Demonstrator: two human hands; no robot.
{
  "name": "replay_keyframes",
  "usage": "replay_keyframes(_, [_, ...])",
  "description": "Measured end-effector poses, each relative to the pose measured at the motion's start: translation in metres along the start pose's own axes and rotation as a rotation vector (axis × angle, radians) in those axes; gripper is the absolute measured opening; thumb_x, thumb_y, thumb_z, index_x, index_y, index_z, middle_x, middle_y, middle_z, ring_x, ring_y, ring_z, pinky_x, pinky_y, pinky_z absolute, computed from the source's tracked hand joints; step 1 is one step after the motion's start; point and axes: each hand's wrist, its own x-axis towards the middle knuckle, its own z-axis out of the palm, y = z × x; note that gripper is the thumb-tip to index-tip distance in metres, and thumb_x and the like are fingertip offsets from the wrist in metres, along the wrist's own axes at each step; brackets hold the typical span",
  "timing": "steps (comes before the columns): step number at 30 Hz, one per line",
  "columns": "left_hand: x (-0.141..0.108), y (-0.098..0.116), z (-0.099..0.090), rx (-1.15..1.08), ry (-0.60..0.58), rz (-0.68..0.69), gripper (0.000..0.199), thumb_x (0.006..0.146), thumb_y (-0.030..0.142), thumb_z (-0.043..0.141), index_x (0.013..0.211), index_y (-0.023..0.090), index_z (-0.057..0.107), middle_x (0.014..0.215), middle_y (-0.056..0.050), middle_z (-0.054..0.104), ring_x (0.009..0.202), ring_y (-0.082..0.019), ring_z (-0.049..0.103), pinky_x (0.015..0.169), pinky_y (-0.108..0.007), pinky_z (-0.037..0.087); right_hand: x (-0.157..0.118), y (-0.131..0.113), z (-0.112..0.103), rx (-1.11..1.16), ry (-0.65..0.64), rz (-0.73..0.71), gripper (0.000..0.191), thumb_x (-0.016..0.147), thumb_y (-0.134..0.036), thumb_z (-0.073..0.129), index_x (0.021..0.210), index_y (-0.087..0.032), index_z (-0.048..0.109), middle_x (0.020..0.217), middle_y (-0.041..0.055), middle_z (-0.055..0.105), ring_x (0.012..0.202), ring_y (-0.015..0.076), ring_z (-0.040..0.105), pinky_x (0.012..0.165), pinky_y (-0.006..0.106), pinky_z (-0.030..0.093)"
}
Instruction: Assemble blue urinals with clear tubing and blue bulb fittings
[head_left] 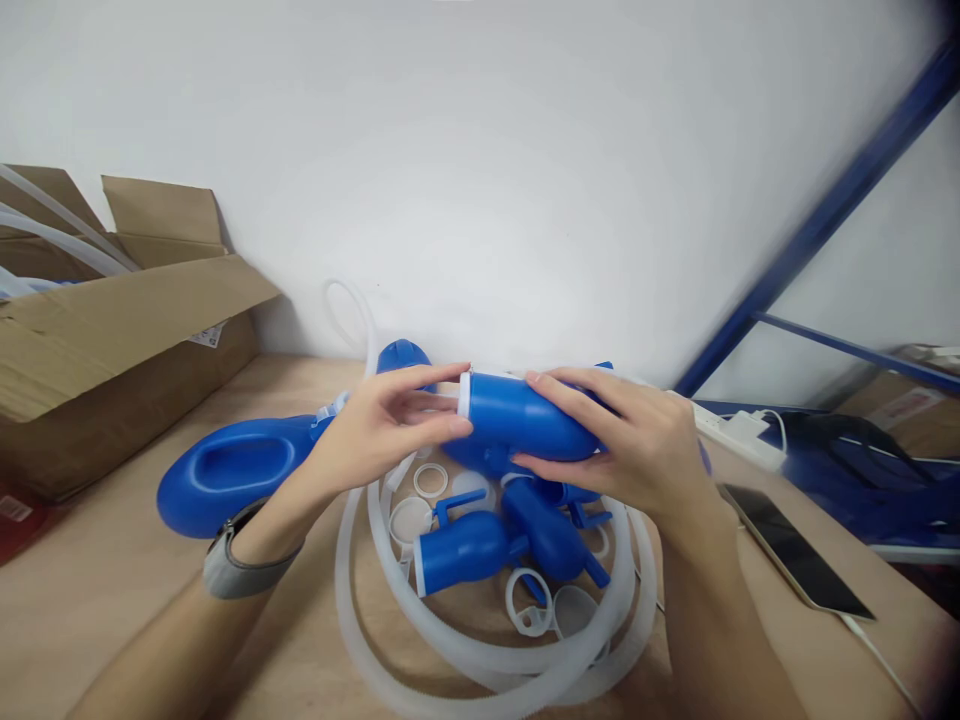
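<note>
No readable text, labels too small

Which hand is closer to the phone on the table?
The right hand, left of the phone and holding a blue bottle. The left hand is farther left, at the bottle's white rim.

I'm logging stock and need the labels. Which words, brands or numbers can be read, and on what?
None can be read.
White label on the left cardboard box: too small.
Barcode label on the red item: too small.
Pale label on the right box: blurred.
</note>
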Motion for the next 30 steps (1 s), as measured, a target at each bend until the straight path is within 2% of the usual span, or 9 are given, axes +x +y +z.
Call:
replay_keyframes(3, [0.001,0.002,-0.006,-0.007,-0.040,-0.103,0.065,0.080,0.036,0.091,0.140,0.019,0.071,0.108,-0.011,0.084,0.106,-0.034,0.079,0.095,-0.048,0.068,0.002,-0.004,0.004,-0.060,0.048,-0.037,0.046,0.095,-0.050,0.075,0.129,-0.020,0.069,0.110,0.0085,0.082,0.086,0.0221,0.078,0.070,0.032,0.054])
replay_keyframes(5, [0.002,0.003,-0.010,0.013,-0.046,-0.117,0.065,0.080,0.035,0.091,0.139,0.019,0.071,0.110,-0.010,0.083,0.109,-0.035,0.078,0.099,-0.049,0.066,0.003,-0.005,0.005,-0.102,0.064,-0.070,0.044,0.095,-0.049,0.076,0.126,-0.020,0.070,0.111,0.0086,0.082,0.082,0.0217,0.077,0.068,0.032,0.053])
replay_keyframes(14, [0.002,0.001,-0.006,-0.041,-0.050,-0.049,0.053,0.080,0.027,0.092,0.130,0.026,0.075,0.129,-0.006,0.074,0.121,-0.037,0.072,0.099,-0.044,0.067,0.003,-0.009,-0.004,-0.157,0.108,-0.151,0.044,0.092,-0.050,0.079,0.123,-0.019,0.072,0.108,0.0107,0.082,0.078,0.0221,0.074,0.066,0.034,0.052])
replay_keyframes(18, [-0.003,0.005,-0.006,0.025,-0.066,-0.001,0.050,0.081,0.027,0.091,0.129,0.028,0.076,0.130,-0.005,0.073,0.121,-0.036,0.072,0.099,-0.043,0.067,0.003,-0.011,-0.008,-0.129,0.136,-0.152,0.044,0.090,-0.048,0.080,0.123,-0.019,0.073,0.107,0.0107,0.082,0.075,0.0225,0.073,0.063,0.035,0.052])
replay_keyframes(20, [-0.006,0.008,-0.006,0.079,-0.070,0.042,0.051,0.082,0.029,0.090,0.131,0.028,0.075,0.132,-0.005,0.072,0.120,-0.035,0.073,0.099,-0.043,0.067,0.002,-0.012,-0.009,-0.099,0.140,-0.128,0.044,0.089,-0.047,0.081,0.123,-0.019,0.073,0.107,0.0105,0.082,0.075,0.0225,0.074,0.064,0.035,0.054])
replay_keyframes(22, [-0.009,0.011,-0.006,0.156,-0.051,0.141,0.052,0.081,0.030,0.091,0.131,0.029,0.075,0.134,-0.004,0.071,0.122,-0.034,0.072,0.105,-0.044,0.064,0.003,-0.013,-0.009,-0.033,0.121,-0.070,0.046,0.088,-0.048,0.081,0.124,-0.020,0.073,0.108,0.0101,0.082,0.079,0.0232,0.077,0.066,0.034,0.057])
replay_keyframes(26, [-0.012,0.014,-0.007,0.319,-0.038,0.400,0.058,0.081,0.020,0.091,0.133,0.035,0.073,0.141,-0.001,0.068,0.136,-0.031,0.063,0.123,-0.044,0.049,0.004,-0.012,-0.004,0.295,0.061,0.125,0.047,0.089,-0.048,0.079,0.129,-0.024,0.071,0.116,0.0077,0.082,0.091,0.0243,0.080,0.076,0.034,0.064])
replay_keyframes(28, [-0.011,0.012,-0.007,0.356,-0.069,0.431,0.057,0.081,0.020,0.090,0.134,0.035,0.073,0.141,-0.001,0.069,0.135,-0.031,0.064,0.122,-0.043,0.051,0.003,-0.010,-0.001,0.413,-0.032,0.195,0.048,0.090,-0.051,0.077,0.130,-0.026,0.070,0.120,0.0060,0.081,0.095,0.0248,0.081,0.082,0.035,0.065])
replay_keyframes(30, [-0.009,0.010,-0.007,0.391,-0.085,0.400,0.052,0.082,0.024,0.090,0.131,0.033,0.076,0.138,-0.002,0.072,0.131,-0.031,0.068,0.119,-0.043,0.054,0.002,-0.007,0.001,0.435,-0.137,0.234,0.050,0.091,-0.054,0.076,0.131,-0.026,0.070,0.122,0.0061,0.081,0.099,0.0263,0.081,0.087,0.038,0.065])
